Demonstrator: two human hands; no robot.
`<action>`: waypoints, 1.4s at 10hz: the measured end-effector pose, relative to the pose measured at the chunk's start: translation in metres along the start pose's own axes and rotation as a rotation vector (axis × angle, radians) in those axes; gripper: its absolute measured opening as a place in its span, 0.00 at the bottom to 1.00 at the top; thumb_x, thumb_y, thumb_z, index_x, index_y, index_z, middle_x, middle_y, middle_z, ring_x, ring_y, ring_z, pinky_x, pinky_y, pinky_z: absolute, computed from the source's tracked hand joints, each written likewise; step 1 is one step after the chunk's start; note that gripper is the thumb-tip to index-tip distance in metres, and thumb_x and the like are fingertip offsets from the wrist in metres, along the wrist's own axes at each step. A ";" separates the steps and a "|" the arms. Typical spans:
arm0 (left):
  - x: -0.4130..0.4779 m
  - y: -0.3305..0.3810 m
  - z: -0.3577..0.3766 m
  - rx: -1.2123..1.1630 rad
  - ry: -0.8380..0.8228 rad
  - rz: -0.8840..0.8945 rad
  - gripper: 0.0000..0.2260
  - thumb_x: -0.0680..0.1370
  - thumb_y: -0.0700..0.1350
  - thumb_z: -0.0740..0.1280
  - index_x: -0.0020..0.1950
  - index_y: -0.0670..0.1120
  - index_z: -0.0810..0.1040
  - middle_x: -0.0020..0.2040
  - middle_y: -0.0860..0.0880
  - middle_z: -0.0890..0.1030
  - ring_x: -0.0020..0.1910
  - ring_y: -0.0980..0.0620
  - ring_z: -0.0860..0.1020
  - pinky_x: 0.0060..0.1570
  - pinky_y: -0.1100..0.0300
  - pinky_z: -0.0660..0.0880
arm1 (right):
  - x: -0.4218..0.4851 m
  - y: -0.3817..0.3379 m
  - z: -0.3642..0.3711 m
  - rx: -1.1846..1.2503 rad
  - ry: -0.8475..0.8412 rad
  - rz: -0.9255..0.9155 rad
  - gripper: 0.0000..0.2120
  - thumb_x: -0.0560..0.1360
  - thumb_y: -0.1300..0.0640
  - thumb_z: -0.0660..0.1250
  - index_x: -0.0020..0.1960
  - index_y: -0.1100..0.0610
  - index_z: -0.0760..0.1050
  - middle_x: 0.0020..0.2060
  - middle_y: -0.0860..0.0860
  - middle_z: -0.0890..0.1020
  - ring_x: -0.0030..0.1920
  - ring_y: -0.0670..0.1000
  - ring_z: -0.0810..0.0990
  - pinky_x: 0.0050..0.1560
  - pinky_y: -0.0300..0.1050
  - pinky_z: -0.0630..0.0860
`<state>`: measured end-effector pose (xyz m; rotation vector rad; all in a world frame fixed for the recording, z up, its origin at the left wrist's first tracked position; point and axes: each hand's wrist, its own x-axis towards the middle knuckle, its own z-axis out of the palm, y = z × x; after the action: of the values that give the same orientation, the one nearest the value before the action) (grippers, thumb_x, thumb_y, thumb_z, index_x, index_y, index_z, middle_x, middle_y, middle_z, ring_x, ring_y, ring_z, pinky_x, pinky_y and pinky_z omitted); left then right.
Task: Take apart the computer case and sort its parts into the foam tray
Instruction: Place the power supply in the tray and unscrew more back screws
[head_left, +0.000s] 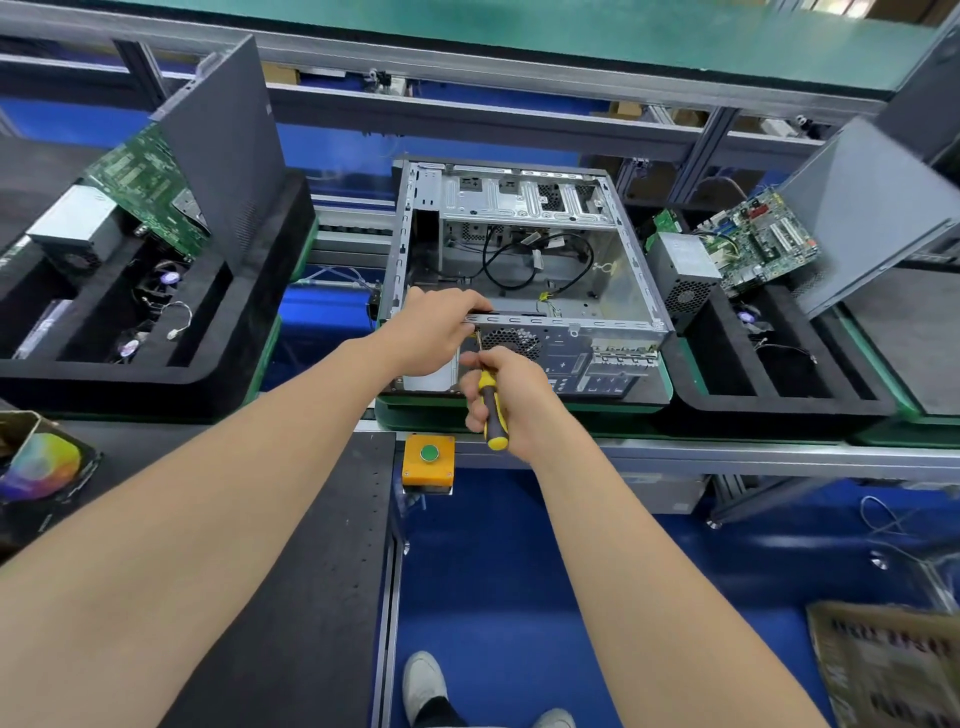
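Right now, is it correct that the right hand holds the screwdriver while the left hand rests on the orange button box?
Not quite: the head view shows the left hand gripping the near edge of the computer case; the right hand does hold the screwdriver.

**No legible text in view**

Nothing can be read with certainty. Rows of dark printed characters are seen on the cardboard box (888, 670) at the lower right, but they are blurred beyond reading (heavy strokes, nothing more). A small pale mark is carried near the top edge of the grey side panel (223, 156), which is propped in the left foam tray (156, 374); it is too small to be made out. Fine white print on the circuit board (758, 244) at the right cannot be resolved either.
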<state>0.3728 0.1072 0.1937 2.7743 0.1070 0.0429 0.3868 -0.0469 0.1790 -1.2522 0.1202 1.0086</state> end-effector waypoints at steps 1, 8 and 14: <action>0.001 -0.001 -0.001 0.002 -0.010 -0.006 0.16 0.85 0.42 0.58 0.73 0.50 0.71 0.69 0.50 0.77 0.68 0.47 0.73 0.70 0.45 0.61 | 0.000 0.007 -0.009 0.416 -0.218 0.094 0.12 0.88 0.54 0.56 0.52 0.57 0.74 0.29 0.48 0.72 0.22 0.45 0.65 0.21 0.37 0.65; 0.002 0.002 0.001 -0.029 -0.002 -0.038 0.16 0.85 0.41 0.59 0.72 0.50 0.72 0.68 0.50 0.77 0.66 0.46 0.74 0.70 0.45 0.61 | 0.014 0.030 0.007 -1.358 0.520 -0.489 0.10 0.86 0.60 0.54 0.67 0.56 0.64 0.46 0.57 0.75 0.44 0.60 0.73 0.41 0.54 0.69; -0.001 0.009 -0.005 -0.034 -0.009 -0.068 0.16 0.86 0.42 0.58 0.73 0.49 0.72 0.68 0.50 0.77 0.67 0.47 0.74 0.70 0.46 0.60 | 0.002 0.030 -0.009 0.853 -0.547 0.170 0.18 0.90 0.50 0.53 0.54 0.60 0.74 0.28 0.50 0.71 0.17 0.45 0.67 0.17 0.34 0.62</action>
<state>0.3723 0.1010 0.2014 2.7347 0.1960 0.0143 0.3710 -0.0538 0.1525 -0.1782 0.2036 1.2275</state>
